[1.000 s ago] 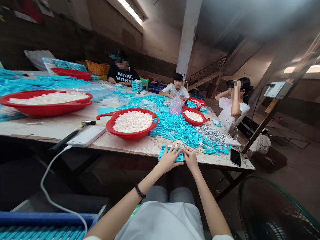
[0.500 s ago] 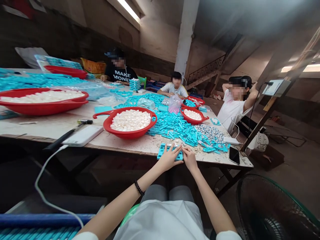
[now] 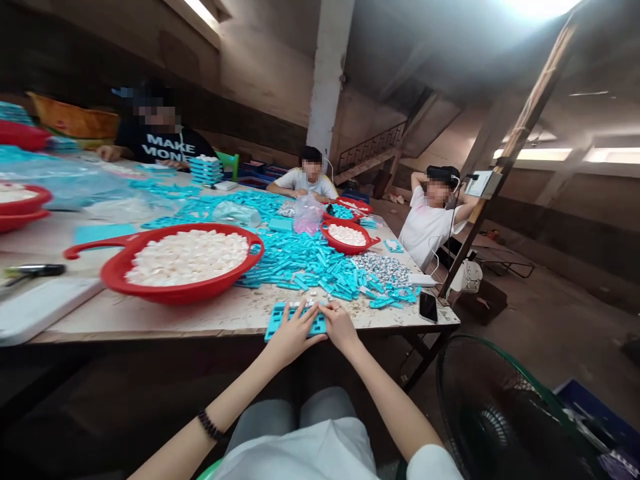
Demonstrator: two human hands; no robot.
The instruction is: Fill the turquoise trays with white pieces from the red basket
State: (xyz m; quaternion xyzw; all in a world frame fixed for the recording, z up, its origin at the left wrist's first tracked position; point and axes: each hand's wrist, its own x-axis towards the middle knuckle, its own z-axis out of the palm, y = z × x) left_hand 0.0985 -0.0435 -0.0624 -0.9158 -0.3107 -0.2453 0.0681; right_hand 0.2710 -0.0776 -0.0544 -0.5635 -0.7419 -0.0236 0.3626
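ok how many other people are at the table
3: a person in a black shirt at the table's far left, a person in a pale T-shirt at the far end, a person in a white T-shirt at the right side. Others may be out of view.

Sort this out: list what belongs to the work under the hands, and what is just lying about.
At work: left hand, right hand, turquoise plastic tray, heaped turquoise plastic strips, round red plastic basin of white pieces.
Lying about: black smartphone, flat white power bank, black green-rimmed fan.

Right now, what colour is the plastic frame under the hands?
Turquoise blue; the plastic frame shows best in the head view.
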